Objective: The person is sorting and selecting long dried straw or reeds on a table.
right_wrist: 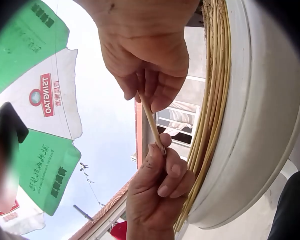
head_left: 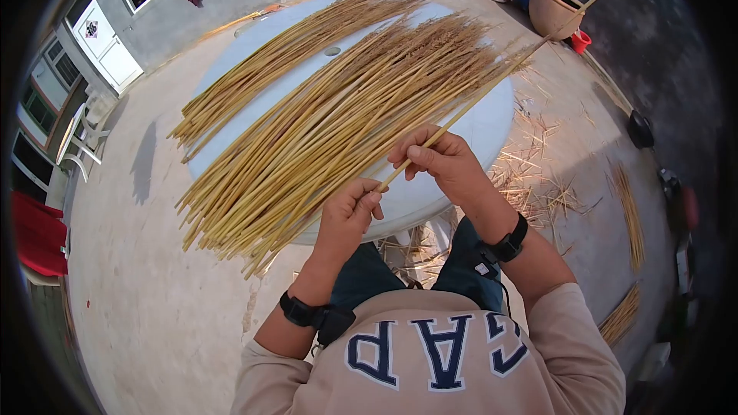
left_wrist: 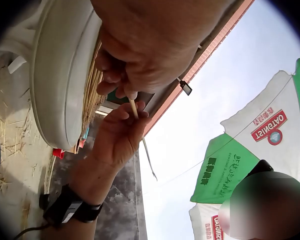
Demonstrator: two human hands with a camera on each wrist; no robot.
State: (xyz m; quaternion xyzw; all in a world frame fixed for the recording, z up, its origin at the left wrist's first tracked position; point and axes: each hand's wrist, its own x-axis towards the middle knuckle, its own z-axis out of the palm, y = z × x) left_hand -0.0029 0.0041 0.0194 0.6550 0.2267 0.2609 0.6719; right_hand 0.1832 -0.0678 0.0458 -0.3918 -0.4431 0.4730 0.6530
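Both hands hold one long, pale yellow reed stalk [head_left: 596, 1] slantwise over the near side of the table. My left hand [head_left: 346, 217] pinches its cut lower end between thumb and fingers. A short way up the stem, my right hand [head_left: 444, 160] grips it with thumb and curled fingers. From there the stalk runs to the upper right, ending in a thin feathery tip. In the right wrist view, a bare length of stem [right_wrist: 152, 125] spans the gap between the hands. Beneath them lies a wide pile of similar stalks [head_left: 307, 138], brown plumes pointing away.
The round, pale blue table [head_left: 484, 131] also bears a second, smaller bundle [head_left: 269, 61] at its far left. Broken straw [head_left: 530, 177] litters the floor to the right, near more stalks [head_left: 629, 215]. A large clay pot [head_left: 552, 14] and red bucket [head_left: 580, 41] stand beyond.
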